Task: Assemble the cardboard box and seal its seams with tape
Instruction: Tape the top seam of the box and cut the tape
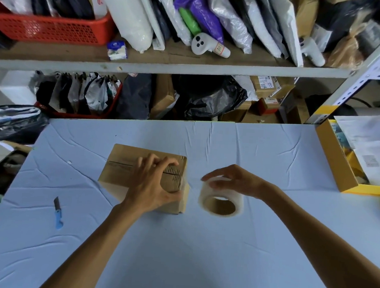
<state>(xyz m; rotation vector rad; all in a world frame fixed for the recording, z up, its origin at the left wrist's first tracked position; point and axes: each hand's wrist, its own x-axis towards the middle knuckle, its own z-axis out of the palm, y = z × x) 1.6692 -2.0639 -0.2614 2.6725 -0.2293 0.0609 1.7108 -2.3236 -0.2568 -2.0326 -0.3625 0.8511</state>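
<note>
Wide, bare blue cloth (pixel 200 245) on the near side of both hands; table's far edge beyond the fingertips, yellow-rimmed box (pixel 336 163) well off to the right. Small brown cardboard box (pixel 126 168), flaps closed, seam across its top, under the left hand (pixel 153 184): fingers spread and curled, pressing the top, thumb on the near-right corner. Just beside it, right hand (pixel 233 179) grasping 1 clear tape roll (pixel 222 200) from above. Blue-handled knife (pixel 57 213) left, well apart.
</note>
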